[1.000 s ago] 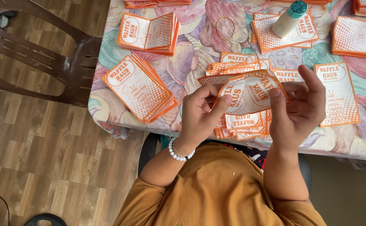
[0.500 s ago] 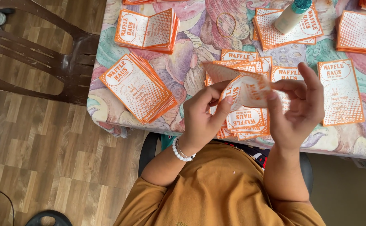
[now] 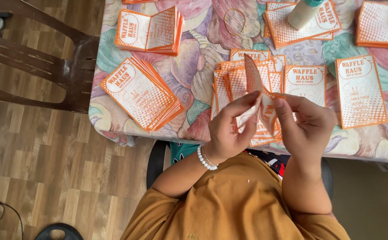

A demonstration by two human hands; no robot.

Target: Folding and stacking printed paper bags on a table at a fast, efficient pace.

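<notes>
Above the near edge of the bench [image 3: 211, 44], both hands hold one orange and white paper sleeve [image 3: 261, 100], lifted a little over the loose pile of flat sleeves [image 3: 236, 82] that lies under it. The left hand [image 3: 229, 129] is closed in a pinch on the sleeve's left side, thumb and forefinger pressed on the paper. The right hand [image 3: 305, 129] is also closed around the lower right part, with the thumb on top. The sleeve looks very light and thin. It bends easily, and its upper flap stands up and curls, so I judge it soft and easy to crease or tear. The best place to take hold seems the edges near the fold, with a gentle pinch. To the left lies a neat stack of sleeves [image 3: 143, 93], and far right a white bottle [image 3: 302, 12].
</notes>
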